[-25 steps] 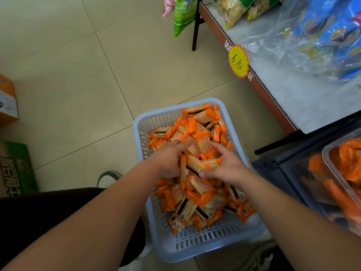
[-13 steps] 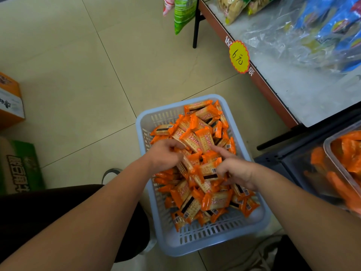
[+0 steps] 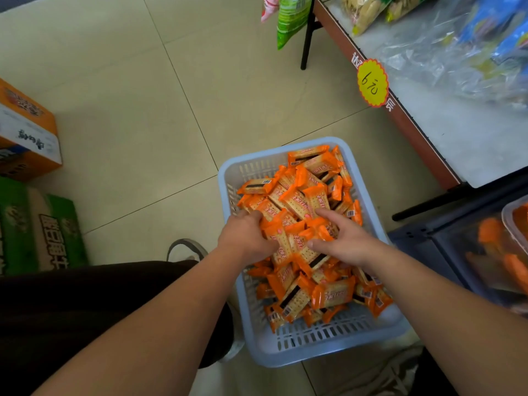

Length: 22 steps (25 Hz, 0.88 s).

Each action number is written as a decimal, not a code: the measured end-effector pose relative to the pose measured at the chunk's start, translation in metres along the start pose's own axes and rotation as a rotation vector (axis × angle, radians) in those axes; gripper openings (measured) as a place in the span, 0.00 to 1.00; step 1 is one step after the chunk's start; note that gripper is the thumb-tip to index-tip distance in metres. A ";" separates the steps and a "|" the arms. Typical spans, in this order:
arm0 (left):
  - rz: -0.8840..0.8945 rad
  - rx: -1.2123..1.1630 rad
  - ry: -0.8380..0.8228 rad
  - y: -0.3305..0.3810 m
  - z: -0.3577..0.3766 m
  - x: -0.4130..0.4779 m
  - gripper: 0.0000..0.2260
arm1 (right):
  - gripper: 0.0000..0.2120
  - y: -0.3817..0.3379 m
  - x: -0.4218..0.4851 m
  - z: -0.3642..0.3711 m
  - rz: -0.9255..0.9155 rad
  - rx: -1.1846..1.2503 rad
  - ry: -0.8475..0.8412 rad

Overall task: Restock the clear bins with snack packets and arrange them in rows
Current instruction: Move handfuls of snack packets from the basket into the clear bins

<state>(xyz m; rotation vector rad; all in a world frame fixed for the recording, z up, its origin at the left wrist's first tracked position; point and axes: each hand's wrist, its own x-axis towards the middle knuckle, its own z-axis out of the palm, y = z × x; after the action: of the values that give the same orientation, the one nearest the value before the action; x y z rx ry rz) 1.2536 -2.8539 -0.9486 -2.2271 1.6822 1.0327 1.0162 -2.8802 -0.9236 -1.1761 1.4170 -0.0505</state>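
Note:
A pale blue slotted basket stands on the tiled floor, heaped with several orange snack packets. Both my hands are down in the heap. My left hand curls its fingers over packets at the pile's left side. My right hand presses on packets from the right, fingers bent around them. A small bunch of packets sits squeezed between the two hands. At the right edge a clear bin holds more orange packets, partly cut off.
A display table with a yellow price tag and bagged snacks runs along the upper right. An orange carton and a green carton stand at the left. My dark trouser leg and shoe are beside the basket.
Both hands shifted slightly toward the basket's far end and drew closer together, gathering packets between them. The packets in the heap were stirred and rearranged.

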 end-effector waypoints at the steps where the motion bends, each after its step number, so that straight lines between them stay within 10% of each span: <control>1: 0.017 0.025 -0.013 0.000 0.002 -0.003 0.33 | 0.39 -0.002 -0.001 0.001 -0.015 -0.014 -0.016; 9: 0.080 0.297 0.047 0.006 0.025 -0.025 0.39 | 0.42 0.001 -0.006 0.008 0.027 -0.258 -0.100; 22: 0.264 0.032 -0.072 0.007 0.023 -0.017 0.42 | 0.36 0.009 0.000 0.001 -0.123 -0.141 0.111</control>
<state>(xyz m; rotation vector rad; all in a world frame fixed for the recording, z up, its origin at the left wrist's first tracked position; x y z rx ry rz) 1.2357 -2.8313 -0.9541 -1.9600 1.9832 1.1187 1.0112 -2.8748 -0.9295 -1.3946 1.4628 -0.1048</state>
